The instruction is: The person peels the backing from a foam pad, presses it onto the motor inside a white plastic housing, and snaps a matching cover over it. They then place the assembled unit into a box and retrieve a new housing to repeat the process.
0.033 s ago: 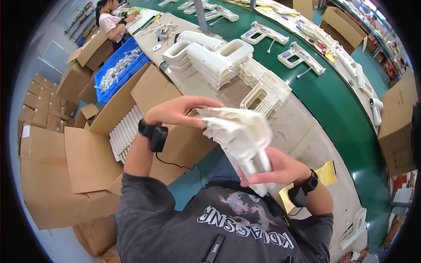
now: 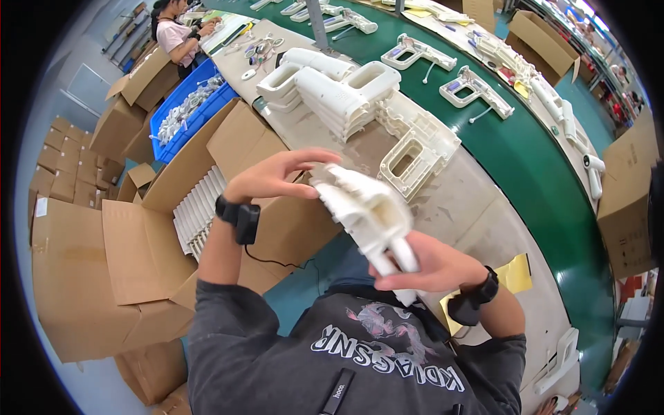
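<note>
I hold a stack of white plastic gun-shaped shells (image 2: 363,204) in front of my chest with both hands. My left hand (image 2: 277,176) touches the stack's upper end with curled fingers. My right hand (image 2: 422,266) grips the handle ends from below. Each wrist wears a black band. More white shells (image 2: 339,90) are piled on the beige workbench (image 2: 477,200) just beyond, and a flat frame-like shell (image 2: 418,149) lies beside them.
An open cardboard box (image 2: 138,242) at my left holds rows of white parts (image 2: 197,207). A blue crate (image 2: 187,114) of small parts stands behind it. A green conveyor (image 2: 546,166) carries assembled white devices. Another person (image 2: 176,34) works at the far left.
</note>
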Motion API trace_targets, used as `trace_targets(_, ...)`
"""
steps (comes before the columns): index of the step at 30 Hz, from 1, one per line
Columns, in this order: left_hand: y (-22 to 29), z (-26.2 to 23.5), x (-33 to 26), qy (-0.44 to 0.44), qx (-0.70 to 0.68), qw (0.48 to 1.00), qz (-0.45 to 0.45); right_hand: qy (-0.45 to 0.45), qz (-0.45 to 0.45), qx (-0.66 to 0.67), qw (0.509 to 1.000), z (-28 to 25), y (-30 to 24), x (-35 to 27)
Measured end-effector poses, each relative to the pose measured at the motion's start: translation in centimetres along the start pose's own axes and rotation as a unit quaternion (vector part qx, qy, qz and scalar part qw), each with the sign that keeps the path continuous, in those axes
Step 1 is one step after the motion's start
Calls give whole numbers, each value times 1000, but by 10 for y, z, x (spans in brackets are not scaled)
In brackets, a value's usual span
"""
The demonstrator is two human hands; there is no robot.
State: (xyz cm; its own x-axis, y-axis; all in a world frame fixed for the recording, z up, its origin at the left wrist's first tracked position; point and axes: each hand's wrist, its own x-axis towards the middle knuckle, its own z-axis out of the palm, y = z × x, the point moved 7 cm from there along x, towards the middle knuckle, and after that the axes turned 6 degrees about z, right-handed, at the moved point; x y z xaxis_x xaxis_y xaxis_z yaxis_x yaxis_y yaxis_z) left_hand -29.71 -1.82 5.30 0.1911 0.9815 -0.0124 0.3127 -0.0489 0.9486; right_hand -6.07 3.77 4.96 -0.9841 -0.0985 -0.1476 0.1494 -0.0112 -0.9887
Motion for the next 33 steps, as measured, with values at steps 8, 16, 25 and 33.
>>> trace_targets(8, -110, 13, -76, 307, -212, 913, -163, 151, 35, -410, 899, 18, 29, 60)
trace_targets(16, -125, 48, -50, 381, -267, 879, -106, 229, 71, -480, 844, 1, 79, 97)
trace_targets(25, -128, 76, -9, 585, -200, 784, -58, 365, 4, -541, 758, 13, 53, 86)
trace_targets(33, -133, 71, 18, 640, 8, 766, -50, 346, -40, -572, 743, 10, 90, 68)
